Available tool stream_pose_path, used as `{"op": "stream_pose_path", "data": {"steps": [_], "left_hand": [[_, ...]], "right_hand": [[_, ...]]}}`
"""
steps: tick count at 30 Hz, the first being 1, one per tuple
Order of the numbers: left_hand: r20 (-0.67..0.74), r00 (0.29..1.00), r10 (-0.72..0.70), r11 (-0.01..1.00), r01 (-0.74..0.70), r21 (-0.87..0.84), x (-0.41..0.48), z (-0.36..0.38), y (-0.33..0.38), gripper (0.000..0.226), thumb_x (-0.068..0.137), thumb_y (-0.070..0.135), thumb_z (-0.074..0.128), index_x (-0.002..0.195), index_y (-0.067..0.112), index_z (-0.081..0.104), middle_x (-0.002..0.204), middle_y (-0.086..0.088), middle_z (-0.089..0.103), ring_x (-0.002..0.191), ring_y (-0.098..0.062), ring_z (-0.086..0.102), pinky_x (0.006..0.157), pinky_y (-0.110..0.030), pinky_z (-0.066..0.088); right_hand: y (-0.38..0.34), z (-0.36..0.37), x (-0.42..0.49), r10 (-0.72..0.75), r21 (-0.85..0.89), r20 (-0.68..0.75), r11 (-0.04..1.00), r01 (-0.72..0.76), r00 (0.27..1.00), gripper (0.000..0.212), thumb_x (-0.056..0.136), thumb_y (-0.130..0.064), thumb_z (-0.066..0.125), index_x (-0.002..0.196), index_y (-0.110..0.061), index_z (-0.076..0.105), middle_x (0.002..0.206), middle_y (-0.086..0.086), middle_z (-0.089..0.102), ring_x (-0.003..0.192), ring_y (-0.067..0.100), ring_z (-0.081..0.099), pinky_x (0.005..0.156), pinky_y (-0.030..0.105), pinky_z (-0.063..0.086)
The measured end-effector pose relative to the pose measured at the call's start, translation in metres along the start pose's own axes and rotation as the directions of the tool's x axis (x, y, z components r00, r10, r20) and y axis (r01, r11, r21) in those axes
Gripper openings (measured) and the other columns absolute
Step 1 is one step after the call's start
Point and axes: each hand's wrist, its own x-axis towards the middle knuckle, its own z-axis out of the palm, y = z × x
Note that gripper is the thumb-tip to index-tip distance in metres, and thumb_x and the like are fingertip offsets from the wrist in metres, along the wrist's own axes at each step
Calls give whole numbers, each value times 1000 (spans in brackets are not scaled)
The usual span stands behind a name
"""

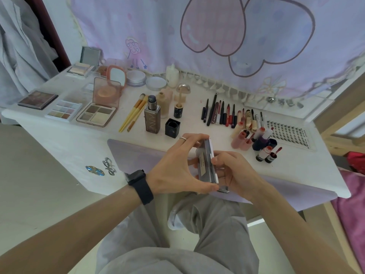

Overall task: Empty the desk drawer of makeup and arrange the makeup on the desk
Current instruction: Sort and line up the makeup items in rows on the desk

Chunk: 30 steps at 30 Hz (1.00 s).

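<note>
here we hold a flat, clear rectangular plastic case [206,163] on edge between both hands, just above the front of the white desk [65,135]. our left hand [175,165], with a silver ring [183,138] and a black wristwatch [141,185], clamps the case end to end, fingers curled over the far end and thumb at the near one. our right hand [235,171] pinches its right side. further back on the desk lie a four-pan eyeshadow palette [96,114], yellow-handled brushes [134,113] and a row of dark pencils [219,113].

Single head view, looking forward-down, close over desk [59,139] edge.
</note>
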Motion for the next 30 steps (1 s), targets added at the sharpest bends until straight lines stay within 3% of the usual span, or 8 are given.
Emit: {"op": "stream_pose_path", "data": {"steps": [4, 8, 12, 15, 19, 24, 27, 30], "left_hand": [[8, 999, -36, 998, 37, -44, 3, 0, -1, 102, 61, 47, 91, 145, 29, 37, 135, 9, 44, 126, -8, 48, 105, -29, 46], [53, 987, -151, 958, 159, -238, -1, 3, 0, 102, 67, 52, 85, 148, 54, 24, 146, 15, 34, 136, 1, 38, 112, -25, 38], [61, 956, -288, 874, 289, -390, 0, -2, 4, 83, 69, 64, 75, 141, 64, 33, 138, 19, 46, 118, 0, 58, 99, -30, 50], [112, 947, -301, 834, 319, -450, 8, -11, 3, 79, 72, 49, 77, 139, 63, 38, 131, 13, 58, 110, -10, 67, 91, -38, 58], [140, 940, -312, 816, 341, -467, 14, -14, 2, 86, 69, 35, 76, 143, 58, 38, 132, 11, 58, 102, -18, 72, 84, -39, 61], [94, 943, -320, 871, 332, -361, 18, -10, 10, 97, 65, 45, 67, 154, 44, 27, 126, 26, 56, 103, -17, 69, 79, -34, 62], [85, 942, -325, 889, 335, -313, 21, -9, 15, 102, 63, 50, 62, 156, 38, 22, 127, 23, 55, 111, -19, 65, 92, -40, 57], [84, 938, -338, 899, 348, -268, 21, -7, 16, 103, 62, 54, 59, 157, 37, 21, 121, 31, 51, 110, -14, 64, 102, -42, 51]], "right_hand": [[-2, 2, 1, -14, -14, -37, 1000, 13, 999, 36, 72, -25, 68, 103, -10, 79, 103, 23, 75, 80, 36, 74, 63, 35, 61], [-7, 2, 4, -100, 5, -79, 995, 101, 992, 39, 76, -23, 70, 113, -12, 76, 113, 23, 71, 92, 46, 69, 72, 39, 62], [-20, -1, 2, -190, -65, -89, 981, 184, 978, 61, 75, -21, 74, 135, -15, 60, 117, 16, 74, 103, 39, 73, 80, 41, 62], [-25, 1, 0, -195, -131, -32, 973, 190, 980, 62, 78, -18, 75, 137, -22, 56, 116, 16, 74, 103, 38, 73, 84, 41, 62], [-28, 2, 0, -181, -191, 8, 965, 179, 984, 51, 86, -9, 69, 135, -22, 59, 115, 14, 75, 100, 38, 74, 82, 38, 62], [-34, 4, 2, -174, -283, 17, 944, 172, 985, 48, 84, -7, 63, 126, -29, 67, 111, 9, 77, 94, 35, 76, 79, 34, 62], [-35, 5, 7, -173, -374, 8, 913, 164, 985, 50, 83, -10, 61, 128, -30, 66, 111, 3, 77, 93, 32, 77, 78, 37, 63], [-35, 4, 9, -150, -389, 3, 910, 139, 989, 48, 84, -10, 64, 129, -27, 66, 109, 4, 78, 92, 32, 77, 77, 40, 64]]}}
